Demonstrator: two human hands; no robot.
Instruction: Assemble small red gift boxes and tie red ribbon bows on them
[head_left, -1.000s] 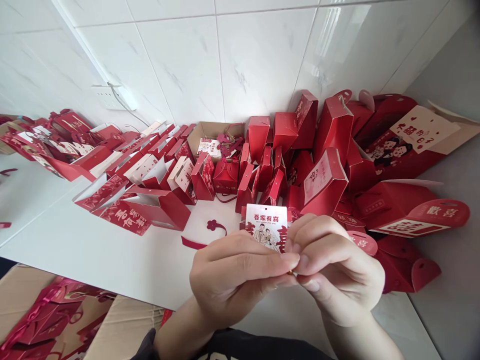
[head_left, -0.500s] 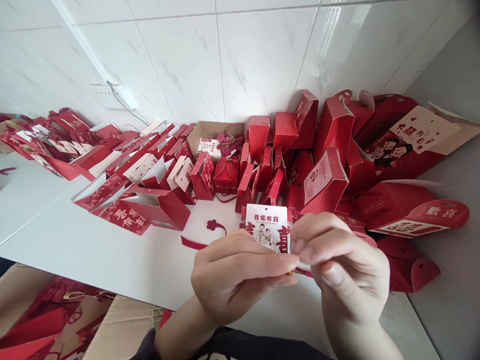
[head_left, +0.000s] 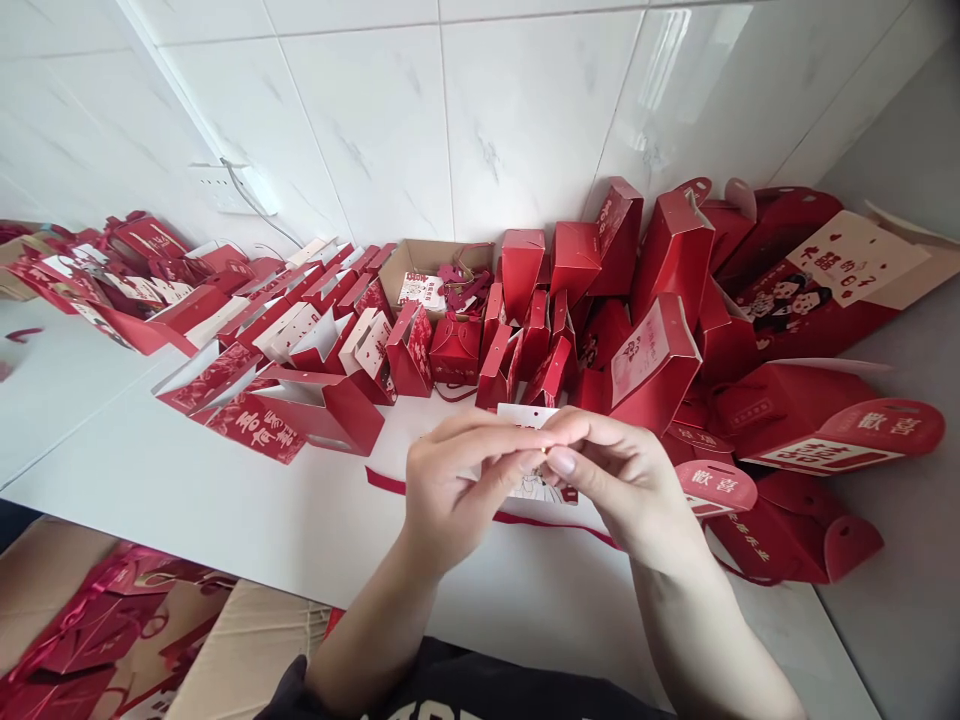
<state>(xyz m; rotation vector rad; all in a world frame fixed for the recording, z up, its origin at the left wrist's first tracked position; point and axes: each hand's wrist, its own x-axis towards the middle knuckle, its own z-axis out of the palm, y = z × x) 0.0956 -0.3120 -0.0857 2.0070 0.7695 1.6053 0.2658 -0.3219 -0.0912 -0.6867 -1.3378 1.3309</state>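
Two bare hands meet above a white table (head_left: 360, 545) — the left hand (head_left: 459, 487) and right hand (head_left: 626, 478) each with thumb and forefinger pinched nearly closed on a tiny gold-coloured piece (head_left: 544, 452) (too small and covered to identify). Just behind and below the grip, partly hidden by it, is a white printed panel (head_left: 536, 487); a dark red ribbon (head_left: 525, 519) trails on the near side of the grip. Beyond it stand red gift boxes (head_left: 455, 350) around an open cardboard box (head_left: 394, 265); well apart, low to its left, sits a carton (head_left: 251, 655).
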